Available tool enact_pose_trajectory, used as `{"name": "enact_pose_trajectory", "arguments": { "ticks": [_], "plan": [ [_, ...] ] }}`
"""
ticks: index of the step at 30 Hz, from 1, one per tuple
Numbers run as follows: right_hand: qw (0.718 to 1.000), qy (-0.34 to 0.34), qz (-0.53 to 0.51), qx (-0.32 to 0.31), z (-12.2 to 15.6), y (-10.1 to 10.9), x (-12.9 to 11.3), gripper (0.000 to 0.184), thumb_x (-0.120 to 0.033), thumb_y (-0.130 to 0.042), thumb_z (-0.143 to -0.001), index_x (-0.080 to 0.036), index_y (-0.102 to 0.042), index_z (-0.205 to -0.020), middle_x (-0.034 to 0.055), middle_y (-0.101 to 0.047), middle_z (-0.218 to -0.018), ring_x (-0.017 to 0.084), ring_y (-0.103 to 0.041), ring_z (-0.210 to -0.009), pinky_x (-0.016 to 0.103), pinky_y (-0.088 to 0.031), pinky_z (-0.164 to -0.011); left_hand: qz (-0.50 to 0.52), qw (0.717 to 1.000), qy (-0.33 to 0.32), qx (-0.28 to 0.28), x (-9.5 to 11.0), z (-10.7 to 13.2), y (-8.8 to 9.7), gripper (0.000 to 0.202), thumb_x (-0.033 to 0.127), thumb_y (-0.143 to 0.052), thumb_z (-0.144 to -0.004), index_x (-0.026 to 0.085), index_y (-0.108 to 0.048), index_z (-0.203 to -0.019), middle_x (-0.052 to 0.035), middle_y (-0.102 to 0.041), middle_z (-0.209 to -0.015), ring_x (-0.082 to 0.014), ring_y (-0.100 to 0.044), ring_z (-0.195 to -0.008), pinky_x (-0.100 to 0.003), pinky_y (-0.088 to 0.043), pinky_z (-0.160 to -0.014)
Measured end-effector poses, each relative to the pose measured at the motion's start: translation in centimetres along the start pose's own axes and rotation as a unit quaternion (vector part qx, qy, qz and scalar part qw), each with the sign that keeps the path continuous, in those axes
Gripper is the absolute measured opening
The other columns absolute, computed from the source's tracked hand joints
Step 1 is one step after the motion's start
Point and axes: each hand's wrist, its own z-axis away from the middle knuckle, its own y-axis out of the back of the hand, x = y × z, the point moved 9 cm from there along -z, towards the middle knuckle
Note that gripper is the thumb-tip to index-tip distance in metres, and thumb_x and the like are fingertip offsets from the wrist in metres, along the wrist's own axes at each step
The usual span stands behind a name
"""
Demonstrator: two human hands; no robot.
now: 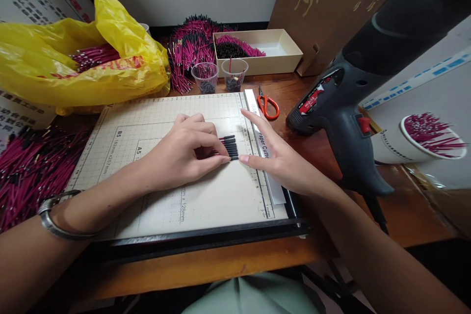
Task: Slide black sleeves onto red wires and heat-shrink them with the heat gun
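Observation:
On the gridded board of a paper cutter (pixel 221 201), my left hand (pixel 187 147) pinches a small row of magenta wires with black sleeved ends (pixel 231 147). The black ends lie side by side, pointing right; the rest of the wires is hidden under the fingers. Just right of those ends is my right hand (pixel 274 154), its thumb and index finger spread apart. The right thumb tip is close to the black ends, and whether it touches them I cannot tell. Under the right hand runs the cutter's white strip (pixel 274 191).
A heat gun (pixel 353 93) stands at the right, beside a paper cup of wires (pixel 397 149). Red-handled scissors (pixel 268 105), two plastic cups (pixel 205 78) and an open box (pixel 265 64) are behind the board. Wire piles (pixel 37 171) and a yellow bag (pixel 128 76) lie left.

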Motion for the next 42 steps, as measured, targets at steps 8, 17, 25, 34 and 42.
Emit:
{"name": "enact_pose_trajectory", "arguments": {
  "ticks": [8, 17, 25, 34, 42],
  "plan": [
    [1.0, -0.007, 0.009, -0.014, 0.9, 0.2, -0.3, 0.099, -0.039, -0.063, -0.081, -0.026, -0.016, -0.167, -0.0036, -0.007, -0.176, 0.018, 0.001, -0.165, 0.046, -0.003, -0.135, -0.015, 1.0, 0.017, -0.009, 1.1, 0.5, -0.3, 0.013, 0.029, -0.068, -0.092, 0.025, -0.076, -0.082, 0.0051, -0.07, -0.078, -0.0165, -0.053, -0.078, -0.034, -0.025, -0.077],
    [0.997, -0.017, 0.065, -0.038, 2.7, -0.3, -1.0, 0.103, -0.036, -0.063, -0.082, -0.024, -0.008, -0.168, -0.0058, 0.004, -0.176, 0.015, 0.008, -0.164, 0.04, 0.0, -0.134, -0.114, 0.992, -0.055, 0.005, 4.4, 2.9, -0.6, 0.017, 0.025, -0.058, -0.1, 0.023, -0.07, -0.089, 0.0039, -0.073, -0.082, -0.0188, -0.052, -0.078, -0.037, -0.023, -0.078],
    [0.996, -0.036, 0.073, -0.047, 2.9, -0.8, -0.7, 0.104, -0.036, -0.065, -0.084, -0.029, -0.006, -0.169, -0.0017, 0.014, -0.175, 0.016, 0.014, -0.163, 0.043, 0.003, -0.131, -0.099, 0.994, -0.042, 0.003, 3.8, 3.2, -1.0, 0.014, 0.031, -0.06, -0.1, 0.025, -0.07, -0.093, 0.0041, -0.073, -0.084, -0.0187, -0.051, -0.08, -0.039, -0.022, -0.08],
    [0.997, -0.016, 0.06, -0.041, 2.8, -0.7, -1.0, 0.1, -0.034, -0.067, -0.084, -0.028, -0.013, -0.168, -0.0014, 0.008, -0.176, 0.019, 0.009, -0.164, 0.045, 0.002, -0.131, -0.088, 0.995, -0.041, 0.003, 3.9, 3.3, -1.0, 0.014, 0.028, -0.06, -0.1, 0.024, -0.07, -0.092, 0.0043, -0.074, -0.084, -0.0179, -0.052, -0.079, -0.039, -0.023, -0.08],
    [0.998, -0.003, 0.055, -0.036, 2.8, -0.5, -1.2, 0.098, -0.034, -0.069, -0.084, -0.029, -0.019, -0.168, -0.0018, 0.002, -0.176, 0.023, 0.005, -0.164, 0.05, 0.002, -0.131, -0.085, 0.996, -0.035, 0.005, 3.8, 3.2, -1.0, 0.016, 0.028, -0.059, -0.1, 0.024, -0.071, -0.09, 0.0036, -0.075, -0.083, -0.0178, -0.054, -0.079, -0.04, -0.023, -0.08]
  ]
}}
